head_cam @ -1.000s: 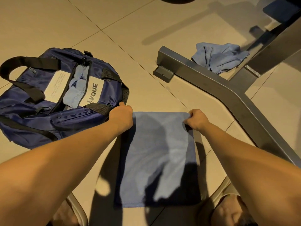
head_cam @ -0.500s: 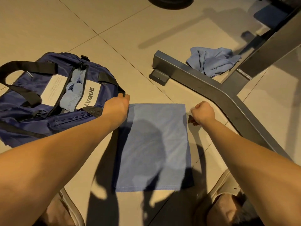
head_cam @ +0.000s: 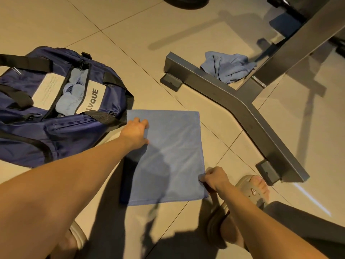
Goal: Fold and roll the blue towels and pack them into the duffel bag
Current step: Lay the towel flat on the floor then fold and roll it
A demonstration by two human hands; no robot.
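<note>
A blue towel (head_cam: 168, 156) lies flat on the tiled floor as a folded rectangle. My left hand (head_cam: 135, 132) rests on its left edge near the far corner, fingers curled over the cloth. My right hand (head_cam: 214, 179) pinches the right edge close to the near right corner. To the left sits the navy duffel bag (head_cam: 46, 128), unzipped, with rolled blue towels (head_cam: 71, 98) showing in the opening. A crumpled blue towel (head_cam: 227, 66) lies on the floor behind the metal frame.
A dark metal bench frame (head_cam: 242, 113) runs diagonally across the floor right of the towel. My sandalled foot (head_cam: 253, 191) is beside my right hand. A dark round object (head_cam: 186, 1) sits at the top edge.
My right hand has left the far right corner and come down to the near right edge, now pinching it. My left hand has slid a little nearer along the left edge.
</note>
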